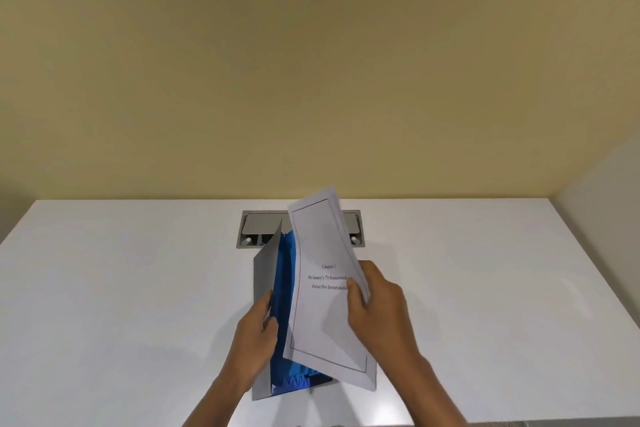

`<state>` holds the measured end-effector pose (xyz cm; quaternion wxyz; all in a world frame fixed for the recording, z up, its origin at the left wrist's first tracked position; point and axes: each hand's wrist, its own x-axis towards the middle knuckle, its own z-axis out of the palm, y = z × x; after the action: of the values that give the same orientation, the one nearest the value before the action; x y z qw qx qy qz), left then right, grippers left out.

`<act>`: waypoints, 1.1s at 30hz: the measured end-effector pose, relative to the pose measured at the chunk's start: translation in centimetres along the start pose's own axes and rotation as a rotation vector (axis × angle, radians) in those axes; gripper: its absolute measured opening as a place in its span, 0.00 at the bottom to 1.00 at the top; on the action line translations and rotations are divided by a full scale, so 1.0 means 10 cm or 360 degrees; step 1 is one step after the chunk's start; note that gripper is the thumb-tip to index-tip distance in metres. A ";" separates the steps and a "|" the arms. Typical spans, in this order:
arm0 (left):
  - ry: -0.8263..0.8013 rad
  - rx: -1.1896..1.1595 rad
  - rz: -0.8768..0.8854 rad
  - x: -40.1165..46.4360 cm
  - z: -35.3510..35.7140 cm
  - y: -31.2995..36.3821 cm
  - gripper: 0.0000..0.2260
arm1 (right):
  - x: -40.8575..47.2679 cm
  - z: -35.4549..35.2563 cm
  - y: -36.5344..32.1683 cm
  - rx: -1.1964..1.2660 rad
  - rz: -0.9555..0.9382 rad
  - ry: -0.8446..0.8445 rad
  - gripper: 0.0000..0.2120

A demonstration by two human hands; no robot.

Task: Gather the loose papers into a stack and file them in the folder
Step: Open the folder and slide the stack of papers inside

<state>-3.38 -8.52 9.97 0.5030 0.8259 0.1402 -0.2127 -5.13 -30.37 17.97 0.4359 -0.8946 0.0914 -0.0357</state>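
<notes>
A blue folder (284,302) with a grey cover (265,274) stands open on the white table (121,288), near the front middle. My left hand (254,336) grips the grey cover's edge and holds it up to the left. My right hand (377,308) holds a stack of white printed papers (322,288) by its right edge, tilted over the folder's blue inside. The stack's lower edge overlaps the folder's right side. The folder's right half is hidden behind the papers.
A grey cable hatch (256,229) is set into the table behind the folder, near the yellow wall (311,62). A pale side wall (609,184) borders the table on the right.
</notes>
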 end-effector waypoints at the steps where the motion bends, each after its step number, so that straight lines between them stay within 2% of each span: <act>1: 0.0015 -0.0001 -0.0002 -0.01 0.00 0.00 0.23 | -0.01 0.06 -0.01 -0.0041 -0.0016 -0.0032 0.09; 11: 0.0084 -0.0010 0.0046 -0.05 0.04 0.06 0.23 | 0.05 0.46 -0.01 -0.0266 0.0056 -0.0215 0.10; 22: 0.0075 0.0048 0.0006 0.03 0.07 0.02 0.24 | 0.33 0.89 -0.01 -0.0279 0.0258 -0.0362 0.15; 31: 0.0079 0.0029 -0.0003 0.07 0.09 0.04 0.22 | 0.32 1.27 -0.11 -0.0372 0.0380 -0.0439 0.25; 33: 0.0078 0.0001 0.0004 0.07 0.10 0.04 0.21 | 0.31 1.33 -0.10 -0.0380 0.0358 -0.0477 0.22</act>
<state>-2.81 -9.57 9.56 0.4994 0.8312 0.1513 -0.1918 -0.04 -20.08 10.54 0.3369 -0.9193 0.1284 0.1577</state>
